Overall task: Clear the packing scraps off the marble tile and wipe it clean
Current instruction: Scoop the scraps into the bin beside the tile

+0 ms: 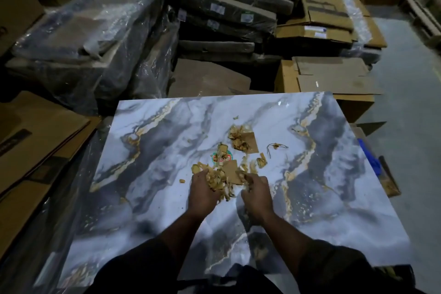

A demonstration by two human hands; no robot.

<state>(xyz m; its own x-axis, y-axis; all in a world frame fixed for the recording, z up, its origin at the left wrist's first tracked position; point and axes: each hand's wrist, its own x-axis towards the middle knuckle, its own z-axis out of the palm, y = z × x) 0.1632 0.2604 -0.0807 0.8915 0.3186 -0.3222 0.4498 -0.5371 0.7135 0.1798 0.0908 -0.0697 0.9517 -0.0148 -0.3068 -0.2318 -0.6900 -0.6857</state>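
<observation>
From the head view, I see my left hand and right hand side by side, both curled around a heap of packing scraps near the middle of the marble tile. More scraps lie just past my fingers, toward the far edge and a bit to the right. I think my right hand is nearer to them.

Head camera, single view: worn on my head, facing forward and down, close above the glossy blue-grey gold-veined marble tile; stacked wrapped slabs lie beyond its far edge.
</observation>
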